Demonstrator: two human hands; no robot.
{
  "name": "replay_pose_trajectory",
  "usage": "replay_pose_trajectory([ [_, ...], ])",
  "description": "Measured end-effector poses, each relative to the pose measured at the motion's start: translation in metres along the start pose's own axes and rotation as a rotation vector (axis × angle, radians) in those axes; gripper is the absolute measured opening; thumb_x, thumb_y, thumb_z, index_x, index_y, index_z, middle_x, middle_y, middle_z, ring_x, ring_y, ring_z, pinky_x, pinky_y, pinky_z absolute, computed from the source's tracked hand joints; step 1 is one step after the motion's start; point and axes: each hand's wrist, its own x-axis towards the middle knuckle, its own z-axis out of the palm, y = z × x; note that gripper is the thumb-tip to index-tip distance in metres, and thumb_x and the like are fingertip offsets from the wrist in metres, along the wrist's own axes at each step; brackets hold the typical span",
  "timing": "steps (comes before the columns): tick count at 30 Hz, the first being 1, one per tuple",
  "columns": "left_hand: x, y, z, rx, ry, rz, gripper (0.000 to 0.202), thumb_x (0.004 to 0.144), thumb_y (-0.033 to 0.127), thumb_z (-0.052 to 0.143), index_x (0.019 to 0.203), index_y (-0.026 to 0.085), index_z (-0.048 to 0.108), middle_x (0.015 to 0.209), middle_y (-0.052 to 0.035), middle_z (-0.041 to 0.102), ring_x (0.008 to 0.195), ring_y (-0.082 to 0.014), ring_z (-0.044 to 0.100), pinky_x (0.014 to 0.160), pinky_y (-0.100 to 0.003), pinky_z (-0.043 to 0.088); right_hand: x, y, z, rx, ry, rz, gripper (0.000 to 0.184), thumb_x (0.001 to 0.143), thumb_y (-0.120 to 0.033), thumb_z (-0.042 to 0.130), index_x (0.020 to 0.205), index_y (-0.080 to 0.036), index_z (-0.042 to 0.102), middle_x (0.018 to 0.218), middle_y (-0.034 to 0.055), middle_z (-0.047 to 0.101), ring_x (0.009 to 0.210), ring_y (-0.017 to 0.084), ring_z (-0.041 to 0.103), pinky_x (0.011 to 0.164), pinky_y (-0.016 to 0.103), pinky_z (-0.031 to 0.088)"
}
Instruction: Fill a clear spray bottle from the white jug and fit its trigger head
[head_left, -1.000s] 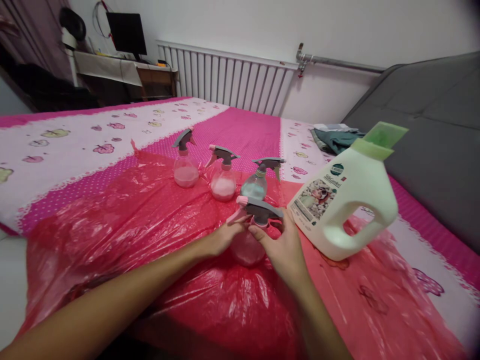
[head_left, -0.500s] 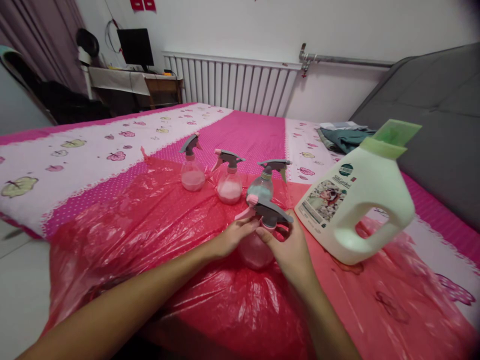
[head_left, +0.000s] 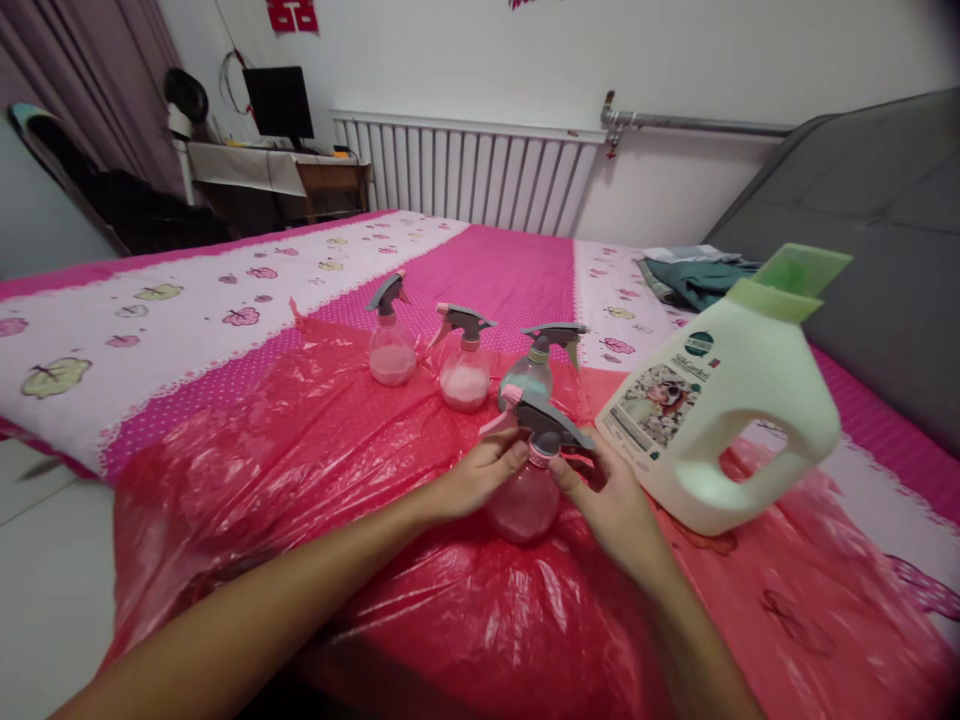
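Between my hands stands a clear spray bottle [head_left: 523, 505] with a pink collar and a grey-and-pink trigger head, on a red plastic sheet [head_left: 315, 450]. My left hand [head_left: 484, 470] grips it near the collar, thumb pressed to the neck. My right hand [head_left: 604, 485] has its thumb at the collar and its fingers curled behind the trigger head. Just behind are a spray bottle with greenish liquid [head_left: 527, 380] and a spray bottle with pale pink contents [head_left: 465, 385]. Farther left is another pink spray bottle [head_left: 391, 360].
A large pale green detergent jug [head_left: 720, 420] with a green cap stands close to my right hand. Folded clothes [head_left: 697, 275] lie on the bed by the grey headboard [head_left: 885, 220]. A radiator [head_left: 465, 170] and a desk with a monitor [head_left: 279, 102] are at the back.
The view has shifted slightly. My thumbs have changed position around the spray bottle's collar, so the pink collar shows more openly. Both hands stay on the same bottle.
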Motion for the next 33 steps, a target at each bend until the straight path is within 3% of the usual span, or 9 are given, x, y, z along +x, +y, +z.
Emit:
replay_pose_trajectory([
  [6,0.002,-0.011,-0.002,-0.028,0.022,0.024,0.073,0.091,0.081,0.060,0.120,0.016,0.076,0.130,-0.0135,0.075,0.127,-0.0318,0.066,0.116,-0.044,0.044,0.000,0.002,0.003,0.063,-0.016,-0.017,0.054,0.083,-0.062,0.080,0.124,-0.028,0.068,0.132,0.0098,0.069,0.124,0.028,0.067,0.111,0.048,0.052],
  [10,0.002,-0.010,0.000,-0.059,0.016,0.031,0.072,0.092,0.080,0.059,0.118,0.015,0.077,0.134,-0.0147,0.075,0.131,-0.0328,0.065,0.120,-0.046,0.041,0.000,0.003,0.007,0.072,-0.041,-0.002,0.055,0.082,-0.068,0.078,0.116,-0.025,0.075,0.124,0.0117,0.069,0.123,0.030,0.068,0.114,0.050,0.050],
  [15,-0.003,-0.006,0.000,-0.090,0.017,0.020,0.069,0.095,0.076,0.060,0.130,0.018,0.075,0.146,-0.0150,0.070,0.143,-0.0349,0.058,0.128,-0.049,0.034,0.001,-0.002,0.006,0.005,0.021,-0.028,0.055,0.077,-0.069,0.081,0.108,-0.025,0.077,0.120,0.0111,0.066,0.119,0.030,0.066,0.111,0.052,0.050],
  [20,-0.006,-0.004,-0.001,0.012,-0.047,0.035,0.068,0.099,0.071,0.057,0.144,0.022,0.066,0.157,-0.0136,0.061,0.149,-0.0353,0.051,0.130,-0.051,0.030,-0.001,-0.006,0.012,0.000,0.077,-0.008,0.053,0.073,-0.067,0.085,0.098,-0.023,0.069,0.107,0.0083,0.064,0.100,0.028,0.066,0.097,0.050,0.054],
  [24,-0.006,-0.006,-0.002,0.039,-0.038,0.062,0.066,0.099,0.072,0.055,0.144,0.025,0.067,0.153,-0.0116,0.064,0.145,-0.0343,0.054,0.128,-0.050,0.033,-0.002,-0.003,0.018,0.009,0.115,-0.007,0.051,0.074,-0.064,0.085,0.097,-0.024,0.063,0.104,0.0064,0.062,0.102,0.028,0.064,0.097,0.050,0.051],
  [28,-0.005,-0.006,-0.002,0.029,-0.039,0.077,0.065,0.099,0.072,0.055,0.141,0.024,0.069,0.153,-0.0115,0.064,0.147,-0.0342,0.053,0.129,-0.048,0.032,-0.002,-0.003,0.017,0.048,0.051,-0.010,0.051,0.075,-0.062,0.085,0.106,-0.024,0.068,0.113,0.0084,0.063,0.108,0.028,0.065,0.102,0.050,0.052],
  [33,-0.004,-0.001,0.000,-0.009,-0.066,0.095,0.061,0.103,0.066,0.053,0.143,0.022,0.068,0.156,-0.0126,0.062,0.149,-0.0331,0.052,0.129,-0.048,0.033,-0.001,-0.005,0.010,0.096,-0.063,-0.087,0.040,0.089,-0.062,0.073,0.107,-0.026,0.075,0.130,0.0093,0.063,0.127,0.027,0.062,0.116,0.046,0.047],
])
